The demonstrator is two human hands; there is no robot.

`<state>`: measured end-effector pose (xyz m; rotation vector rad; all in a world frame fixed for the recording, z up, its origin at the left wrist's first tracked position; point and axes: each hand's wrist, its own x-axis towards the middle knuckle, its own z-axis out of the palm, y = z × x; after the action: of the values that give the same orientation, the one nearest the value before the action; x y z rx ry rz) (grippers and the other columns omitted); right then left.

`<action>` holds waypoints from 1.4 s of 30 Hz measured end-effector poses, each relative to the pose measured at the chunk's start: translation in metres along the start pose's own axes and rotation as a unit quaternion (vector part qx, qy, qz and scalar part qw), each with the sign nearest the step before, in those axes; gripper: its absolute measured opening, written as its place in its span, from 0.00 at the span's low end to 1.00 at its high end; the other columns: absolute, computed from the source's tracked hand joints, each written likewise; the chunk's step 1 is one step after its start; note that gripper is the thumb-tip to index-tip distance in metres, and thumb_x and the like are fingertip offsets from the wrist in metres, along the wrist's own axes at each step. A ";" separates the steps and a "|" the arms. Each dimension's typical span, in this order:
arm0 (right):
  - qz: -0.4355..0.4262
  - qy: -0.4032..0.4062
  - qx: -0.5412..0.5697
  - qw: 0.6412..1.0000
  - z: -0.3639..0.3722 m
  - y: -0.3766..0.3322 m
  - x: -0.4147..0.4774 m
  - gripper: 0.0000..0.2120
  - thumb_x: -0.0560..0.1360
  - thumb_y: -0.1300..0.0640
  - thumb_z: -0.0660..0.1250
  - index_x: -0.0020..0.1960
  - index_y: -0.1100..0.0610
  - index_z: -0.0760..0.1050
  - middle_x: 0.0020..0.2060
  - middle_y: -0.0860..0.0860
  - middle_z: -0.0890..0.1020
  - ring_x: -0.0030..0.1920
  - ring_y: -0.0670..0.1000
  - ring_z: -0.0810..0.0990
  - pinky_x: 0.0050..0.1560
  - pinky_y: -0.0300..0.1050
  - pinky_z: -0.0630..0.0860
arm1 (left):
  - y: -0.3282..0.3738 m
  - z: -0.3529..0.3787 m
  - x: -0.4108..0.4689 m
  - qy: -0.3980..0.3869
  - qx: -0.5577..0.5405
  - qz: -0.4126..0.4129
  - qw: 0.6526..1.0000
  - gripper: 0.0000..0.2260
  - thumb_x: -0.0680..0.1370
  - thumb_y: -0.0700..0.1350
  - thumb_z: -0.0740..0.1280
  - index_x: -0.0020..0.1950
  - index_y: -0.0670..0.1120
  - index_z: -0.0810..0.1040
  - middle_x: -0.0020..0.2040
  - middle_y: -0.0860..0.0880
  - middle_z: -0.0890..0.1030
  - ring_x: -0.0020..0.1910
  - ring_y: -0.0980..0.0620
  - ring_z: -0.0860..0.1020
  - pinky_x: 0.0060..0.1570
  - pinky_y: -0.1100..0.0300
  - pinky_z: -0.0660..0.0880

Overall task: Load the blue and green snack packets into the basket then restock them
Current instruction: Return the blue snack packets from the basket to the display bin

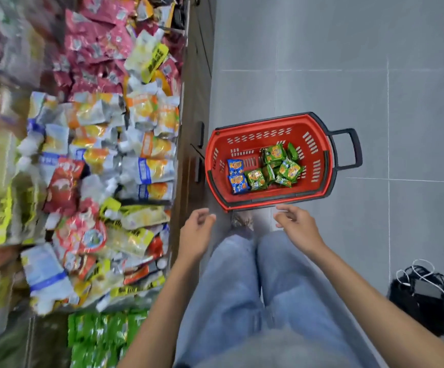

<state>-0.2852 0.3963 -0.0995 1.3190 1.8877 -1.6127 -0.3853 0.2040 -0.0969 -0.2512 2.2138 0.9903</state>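
A red basket (244,128) with a black rim and handle stands on the grey tiled floor in front of my feet. Inside lie two blue snack packets (236,175) at the left and several green snack packets (276,164) in the middle. My left hand (197,232) hovers just below the basket's near left corner, fingers loosely curled and holding nothing. My right hand (296,225) hangs just below the near rim, fingers apart and empty. Neither hand touches the basket. More green packets (101,335) fill a shelf at the bottom left.
A shelf (104,160) crowded with mixed snack bags runs along the left, blurred at the far edge. A black bag with white cables (422,296) lies on the floor at the right. My legs in blue jeans (255,288) stand between shelf and bag.
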 end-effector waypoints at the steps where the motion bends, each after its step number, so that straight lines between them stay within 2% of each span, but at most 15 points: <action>1: 0.005 -0.001 -0.001 1.000 0.002 -0.005 0.020 0.09 0.75 0.56 0.65 0.55 0.54 0.76 0.46 0.52 0.81 0.48 0.54 0.81 0.50 0.45 0.74 | 0.010 0.006 0.019 0.011 0.010 0.018 1.000 0.12 0.78 0.46 0.65 0.61 0.45 0.76 0.52 0.51 0.78 0.50 0.55 0.76 0.48 0.68 0.68; 3: 0.008 -0.003 -0.006 1.000 0.010 -0.010 0.069 0.10 0.75 0.57 0.66 0.56 0.56 0.76 0.44 0.53 0.81 0.48 0.54 0.81 0.51 0.46 0.75 | 0.022 0.023 0.061 0.034 0.014 0.048 0.998 0.12 0.78 0.45 0.66 0.61 0.45 0.76 0.52 0.52 0.78 0.49 0.57 0.75 0.45 0.73 0.67; 7: 0.008 -0.014 -0.050 0.999 0.044 0.014 0.193 0.11 0.75 0.56 0.66 0.56 0.56 0.77 0.45 0.53 0.82 0.48 0.52 0.80 0.55 0.49 0.75 | 0.001 0.072 0.160 0.072 0.071 0.103 0.990 0.15 0.77 0.42 0.66 0.63 0.42 0.74 0.58 0.49 0.78 0.55 0.54 0.74 0.55 0.67 0.67; 12: -0.005 -0.009 -0.134 0.991 0.107 0.093 0.351 0.10 0.73 0.57 0.66 0.52 0.60 0.79 0.39 0.53 0.81 0.46 0.54 0.80 0.44 0.40 0.67 | -0.072 0.145 0.269 0.118 0.171 0.145 0.967 0.19 0.73 0.37 0.68 0.64 0.37 0.74 0.64 0.39 0.74 0.67 0.40 0.69 0.69 0.55 0.60; 15: -0.008 -0.012 -0.226 0.974 0.148 0.147 0.421 0.17 0.73 0.53 0.67 0.59 0.61 0.75 0.50 0.62 0.81 0.54 0.63 0.77 0.51 0.48 0.70 | -0.115 0.175 0.310 0.145 0.269 0.228 0.924 0.20 0.70 0.38 0.70 0.61 0.39 0.77 0.65 0.41 0.75 0.69 0.39 0.68 0.71 0.48 0.58; 18: 0.007 -0.030 -0.292 0.956 0.182 0.186 0.467 0.24 0.73 0.49 0.68 0.61 0.65 0.70 0.57 0.66 0.76 0.59 0.64 0.74 0.54 0.53 0.70 | -0.144 0.187 0.327 0.184 0.338 0.277 0.880 0.17 0.70 0.43 0.68 0.59 0.43 0.78 0.65 0.44 0.76 0.70 0.43 0.67 0.72 0.50 0.53; 23: 0.030 0.006 -0.345 0.938 0.229 0.211 0.499 0.33 0.67 0.42 0.73 0.62 0.62 0.67 0.60 0.60 0.75 0.62 0.60 0.73 0.57 0.52 0.71 | -0.156 0.187 0.330 0.189 0.363 0.300 0.861 0.16 0.72 0.46 0.67 0.59 0.44 0.78 0.64 0.45 0.76 0.70 0.45 0.65 0.73 0.51 0.49; 26: 0.038 0.040 -0.373 0.926 0.239 0.210 0.508 0.35 0.64 0.43 0.76 0.62 0.60 0.67 0.60 0.58 0.75 0.62 0.59 0.73 0.54 0.53 0.73 | -0.153 0.187 0.332 0.186 0.382 0.288 0.858 0.17 0.72 0.46 0.68 0.60 0.44 0.78 0.64 0.45 0.77 0.70 0.44 0.66 0.73 0.50 0.49; 32: 0.024 0.023 -0.328 0.944 0.222 0.200 0.497 0.25 0.66 0.45 0.74 0.56 0.58 0.75 0.55 0.58 0.80 0.56 0.59 0.77 0.52 0.50 0.73 | -0.147 0.184 0.329 0.157 0.403 0.266 0.861 0.18 0.72 0.47 0.66 0.61 0.45 0.77 0.64 0.46 0.76 0.71 0.43 0.66 0.73 0.49 0.48; 34: 0.024 0.011 -0.229 0.973 0.206 0.190 0.482 0.17 0.66 0.48 0.75 0.48 0.56 0.79 0.46 0.55 0.83 0.50 0.57 0.80 0.47 0.44 0.75 | -0.143 0.183 0.326 0.139 0.401 0.255 0.869 0.18 0.72 0.47 0.67 0.61 0.45 0.77 0.64 0.46 0.77 0.70 0.43 0.67 0.73 0.48 0.48; 36: 0.040 0.007 -0.122 0.992 0.188 0.173 0.461 0.10 0.65 0.50 0.77 0.37 0.54 0.78 0.34 0.49 0.82 0.38 0.50 0.79 0.36 0.32 0.72 | -0.136 0.180 0.323 0.130 0.368 0.247 0.887 0.18 0.72 0.46 0.66 0.61 0.43 0.78 0.64 0.45 0.77 0.70 0.43 0.68 0.72 0.48 0.49; 37: 0.047 0.002 -0.072 0.996 0.179 0.163 0.449 0.10 0.64 0.52 0.78 0.36 0.54 0.78 0.33 0.50 0.82 0.36 0.48 0.77 0.35 0.33 0.72 | -0.130 0.179 0.322 0.129 0.337 0.242 0.901 0.18 0.72 0.46 0.65 0.61 0.43 0.77 0.64 0.45 0.77 0.69 0.43 0.69 0.73 0.48 0.49; 39: 0.052 -0.034 0.026 0.998 0.161 0.141 0.422 0.14 0.62 0.55 0.79 0.42 0.61 0.81 0.39 0.60 0.83 0.37 0.49 0.77 0.41 0.44 0.75 | -0.119 0.176 0.318 0.132 0.266 0.239 0.924 0.18 0.73 0.45 0.64 0.62 0.40 0.76 0.64 0.43 0.76 0.69 0.43 0.69 0.72 0.50 0.53; 40: 0.046 -0.066 0.067 0.995 0.151 0.129 0.408 0.17 0.60 0.55 0.79 0.44 0.63 0.81 0.40 0.60 0.84 0.38 0.49 0.77 0.42 0.48 0.76 | -0.114 0.175 0.317 0.134 0.237 0.245 0.930 0.19 0.73 0.45 0.64 0.62 0.39 0.75 0.64 0.43 0.76 0.68 0.43 0.70 0.72 0.52 0.56; 42: 0.025 -0.143 0.124 0.982 0.134 0.111 0.386 0.18 0.56 0.52 0.76 0.44 0.57 0.82 0.38 0.51 0.85 0.39 0.46 0.80 0.42 0.43 0.77 | -0.104 0.174 0.315 0.100 0.172 0.239 0.951 0.22 0.75 0.47 0.63 0.67 0.40 0.71 0.66 0.44 0.74 0.67 0.48 0.71 0.69 0.58 0.62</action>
<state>-0.4373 0.4322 -0.4930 1.1399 1.5130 -1.9431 -0.4860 0.2881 -0.4479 0.3777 2.6543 0.8190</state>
